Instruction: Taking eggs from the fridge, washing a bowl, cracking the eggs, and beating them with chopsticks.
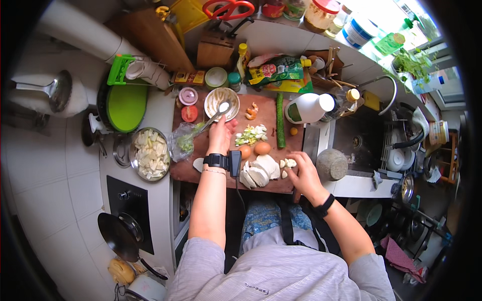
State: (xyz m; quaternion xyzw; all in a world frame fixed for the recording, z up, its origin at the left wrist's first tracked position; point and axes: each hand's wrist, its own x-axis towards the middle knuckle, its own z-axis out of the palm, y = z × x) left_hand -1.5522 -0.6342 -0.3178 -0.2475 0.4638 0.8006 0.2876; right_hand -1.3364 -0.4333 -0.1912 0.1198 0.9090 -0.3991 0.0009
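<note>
My left hand (221, 132) is closed around a metal spoon (223, 108) heaped with white powder, over a small bowl (213, 98) with brown smears inside. My right hand (307, 173) has its fingers spread at a few peeled garlic cloves (289, 163) on the board's right edge; whether it touches them is unclear. Between the hands, on the reddish cutting board (269, 101), are two brown eggs (262, 148), sliced white food (260, 172) and chopped scallion (251, 134). Farther back lie a shrimp (252, 111), a cucumber (280, 120) and half a tomato (189, 113).
Left of the board are a plastic bag of greens (184, 143), a metal bowl of pale chunks (151, 154) and a stove with a black pan (117, 237). Right stand a white jug (307, 108), a stone mortar (332, 164) and the sink (354, 131). Seasoning packets (280, 71) lie behind.
</note>
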